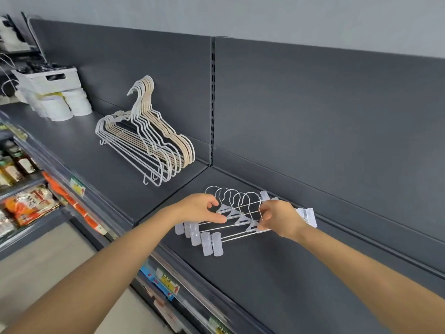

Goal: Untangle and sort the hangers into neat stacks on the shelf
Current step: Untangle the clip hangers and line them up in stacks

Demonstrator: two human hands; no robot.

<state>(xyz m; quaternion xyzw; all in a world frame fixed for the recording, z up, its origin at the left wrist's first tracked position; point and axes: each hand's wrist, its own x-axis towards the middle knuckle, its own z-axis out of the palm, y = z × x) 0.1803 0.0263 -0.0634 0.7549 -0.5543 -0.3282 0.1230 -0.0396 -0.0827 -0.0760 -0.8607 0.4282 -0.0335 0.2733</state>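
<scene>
Far left of the slotted upright (pixel 212 104), a white bin (pixel 48 79) is holding dark, blurred items (pixel 41 67). Right of that upright, clip hangers (pixel 212 247) with translucent clips are lying fanned on the shelf (pixel 265 273), the left hand (pixel 202 208) and right hand (pixel 279 218) both pinching them.

Dark shelf (pixel 72 145), wire hangers (pixel 144 138) stacked, clip hangers (pixel 212 239), white tubs (pixel 60 107)

white and beige hangers (pixel 147 133) stacked leaning on shelf (pixel 277 268), clear clip hangers (pixel 237 219) lying overlapped
</scene>
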